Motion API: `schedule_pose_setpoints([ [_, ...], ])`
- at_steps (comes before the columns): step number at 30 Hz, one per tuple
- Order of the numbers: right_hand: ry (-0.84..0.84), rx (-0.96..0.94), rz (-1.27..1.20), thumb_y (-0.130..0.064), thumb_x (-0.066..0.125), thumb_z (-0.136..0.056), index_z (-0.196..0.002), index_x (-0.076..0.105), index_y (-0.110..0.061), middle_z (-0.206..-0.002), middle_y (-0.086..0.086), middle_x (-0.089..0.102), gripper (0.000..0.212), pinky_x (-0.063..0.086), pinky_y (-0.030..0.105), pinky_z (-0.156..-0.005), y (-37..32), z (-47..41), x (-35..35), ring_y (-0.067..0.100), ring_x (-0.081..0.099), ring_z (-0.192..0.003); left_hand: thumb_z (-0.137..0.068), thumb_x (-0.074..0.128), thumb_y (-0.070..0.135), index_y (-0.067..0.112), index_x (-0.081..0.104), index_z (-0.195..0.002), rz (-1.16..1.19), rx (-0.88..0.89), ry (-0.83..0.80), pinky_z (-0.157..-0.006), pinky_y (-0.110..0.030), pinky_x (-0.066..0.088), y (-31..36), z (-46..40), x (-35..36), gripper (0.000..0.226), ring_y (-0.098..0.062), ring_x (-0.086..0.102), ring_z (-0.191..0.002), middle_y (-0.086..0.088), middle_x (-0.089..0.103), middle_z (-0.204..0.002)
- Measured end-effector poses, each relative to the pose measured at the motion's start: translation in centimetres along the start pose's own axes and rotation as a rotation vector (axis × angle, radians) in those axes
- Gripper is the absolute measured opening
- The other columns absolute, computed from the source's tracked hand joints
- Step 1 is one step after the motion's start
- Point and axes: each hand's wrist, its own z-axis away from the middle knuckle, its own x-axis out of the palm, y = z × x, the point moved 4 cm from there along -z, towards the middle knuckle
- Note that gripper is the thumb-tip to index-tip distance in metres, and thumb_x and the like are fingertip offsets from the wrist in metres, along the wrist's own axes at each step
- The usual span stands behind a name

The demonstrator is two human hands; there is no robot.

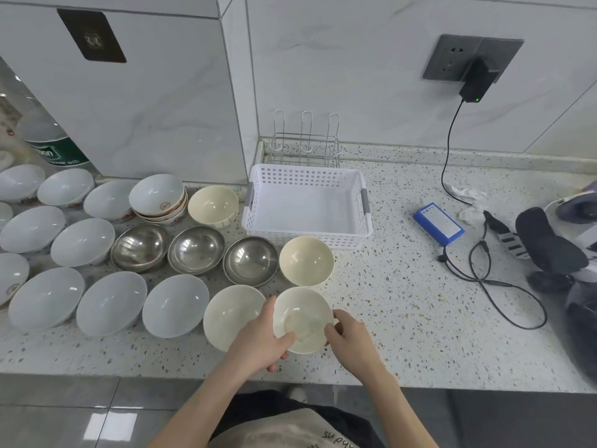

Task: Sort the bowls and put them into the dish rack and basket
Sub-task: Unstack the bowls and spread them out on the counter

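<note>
Head view: both hands, left hand [261, 337] and right hand [350, 339], have fingers closed on the rim of a cream bowl [303, 318] at 6 o'clock on the table [420, 318]. It looks light, rigid, smooth; rim grip suits.

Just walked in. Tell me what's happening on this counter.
A person is sorting bowls on a speckled counter. Both hands are on one cream bowl near the front edge: the left hand grips its left rim, the right hand its right rim. Three more cream bowls, three steel bowls and many white bowls sit to the left. The white basket and the wire dish rack behind it are both empty, so nothing is sorted yet.
</note>
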Motion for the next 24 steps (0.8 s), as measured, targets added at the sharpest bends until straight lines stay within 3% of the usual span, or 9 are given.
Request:
schedule_pose_setpoints([
  [3, 0.005, 0.007, -0.018, -0.02, 0.047, -0.095, -0.111, 0.061, -0.02, -0.06, 0.001, 0.053, 0.021, 0.028, 0.018, -0.042, 0.1, 0.1, 0.0, 0.004, 0.035, -0.039, -0.09, 0.058, 0.04, 0.037, 0.004, -0.154, -0.065, -0.007, -0.012, -0.051, -0.024, 0.053, 0.2, -0.1, -0.1, 0.084, -0.007, 0.057, -0.043, 0.004, 0.074, -0.08],
  [9, -0.012, 0.051, -0.015, -0.024, 0.049, -0.093, -0.121, 0.059, -0.02, -0.071, 0.002, 0.068, 0.03, 0.033, 0.016, -0.042, 0.2, 0.0, -0.2, 0.0, 0.045, -0.04, -0.092, 0.055, 0.041, 0.039, -0.004, -0.155, -0.067, -0.007, -0.067, -0.05, -0.023, 0.05, 0.0, -0.4, -0.5, 0.086, -0.007, 0.054, -0.039, 0.005, 0.076, -0.073],
  [13, -0.014, 0.054, -0.01, -0.025, 0.049, -0.094, -0.124, 0.058, -0.02, -0.067, -0.003, 0.065, 0.033, 0.034, 0.016, -0.042, 0.1, -0.1, -0.2, 0.0, 0.046, -0.04, -0.097, 0.042, 0.028, 0.043, 0.008, -0.155, 0.053, 0.005, -0.07, -0.046, -0.022, 0.045, -0.3, -0.7, -1.0, 0.069, -0.008, 0.052, -0.038, 0.008, 0.076, -0.067],
  [17, -0.012, 0.039, 0.023, -0.028, 0.049, -0.095, -0.125, 0.059, -0.022, -0.077, 0.004, 0.071, 0.032, 0.037, 0.018, -0.045, 0.0, 0.0, -0.5, 0.001, 0.046, -0.043, -0.097, 0.037, 0.023, 0.044, 0.006, -0.155, 0.082, -0.013, -0.08, -0.038, -0.018, 0.038, -0.6, -0.9, -1.0, 0.069, -0.008, 0.042, -0.032, 0.006, 0.076, -0.067],
  [20, -0.045, 0.046, 0.052, -0.038, 0.048, -0.096, -0.122, 0.061, -0.024, -0.073, -0.002, 0.069, 0.032, 0.038, 0.019, -0.049, -0.2, -0.1, -0.8, -0.001, 0.047, -0.043, -0.099, 0.037, 0.022, 0.042, 0.006, -0.155, 0.184, -0.057, -0.075, -0.036, -0.019, 0.035, -1.0, -1.0, -1.2, 0.067, -0.008, 0.037, -0.033, 0.002, 0.077, -0.069],
  [24, -0.004, 0.103, 0.121, -0.054, 0.044, -0.094, -0.123, 0.06, -0.028, -0.075, 0.001, 0.072, 0.042, 0.051, 0.028, -0.061, -0.9, -0.4, -2.1, 0.01, 0.064, -0.065, -0.098, 0.04, 0.017, 0.046, 0.025, -0.15, 0.443, -0.084, 0.044, -0.034, -0.019, 0.027, -1.8, -0.9, -2.7, 0.061, -0.008, 0.028, -0.033, -0.009, 0.077, -0.072],
])
